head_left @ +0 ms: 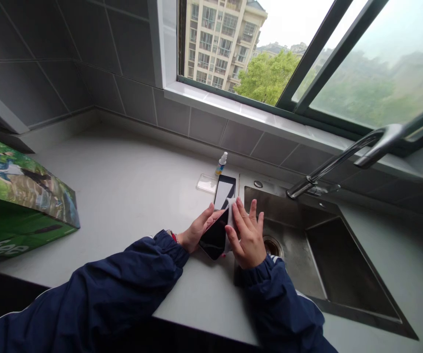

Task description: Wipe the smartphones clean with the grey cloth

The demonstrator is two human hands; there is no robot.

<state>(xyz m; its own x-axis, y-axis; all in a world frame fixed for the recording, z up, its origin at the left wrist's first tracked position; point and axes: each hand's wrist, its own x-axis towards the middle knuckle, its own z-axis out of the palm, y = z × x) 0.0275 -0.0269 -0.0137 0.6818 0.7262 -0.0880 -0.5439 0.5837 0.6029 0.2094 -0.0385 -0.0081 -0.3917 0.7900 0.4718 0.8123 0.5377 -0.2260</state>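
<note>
A dark smartphone is tilted above the counter, its black screen facing up. My left hand is closed around its left edge. My right hand presses a white cloth against the phone's right side, thumb and index finger on the cloth and the other fingers spread. Behind the held phone lies a flat black-framed device with a pale, bright surface. Beside that is a clear phone case, and a small spray bottle with a white cap stands just beyond.
A steel sink with a chrome faucet lies to my right. At the left, a green printed box stands on the pale counter. A window is above the tiled wall. The counter's front edge is close to me.
</note>
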